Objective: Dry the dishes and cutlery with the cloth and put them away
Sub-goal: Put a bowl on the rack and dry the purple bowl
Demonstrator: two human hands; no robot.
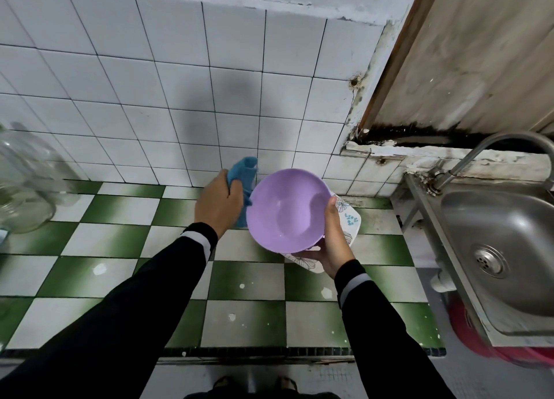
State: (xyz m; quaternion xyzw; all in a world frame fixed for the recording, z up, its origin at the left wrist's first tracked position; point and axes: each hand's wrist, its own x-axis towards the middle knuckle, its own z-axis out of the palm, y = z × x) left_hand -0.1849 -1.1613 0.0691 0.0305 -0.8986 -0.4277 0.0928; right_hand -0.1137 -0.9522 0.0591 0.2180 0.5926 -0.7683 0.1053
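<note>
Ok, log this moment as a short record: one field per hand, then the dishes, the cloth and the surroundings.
left hand: grips the blue cloth beside the bowl's left rim
right hand: holds the purple bowl stacked on the floral plate, thumb on the bowl's rim
bowl pose: tilted, open side toward the camera
cloth contact: cannot tell whether it touches the bowl
below: green-and-white tiled counter
right: steel sink with tap
left: glass jar

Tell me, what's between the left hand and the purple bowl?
The blue cloth. The left hand grips it, and it hangs right beside the left rim of the purple bowl. The head view shows this.
</note>
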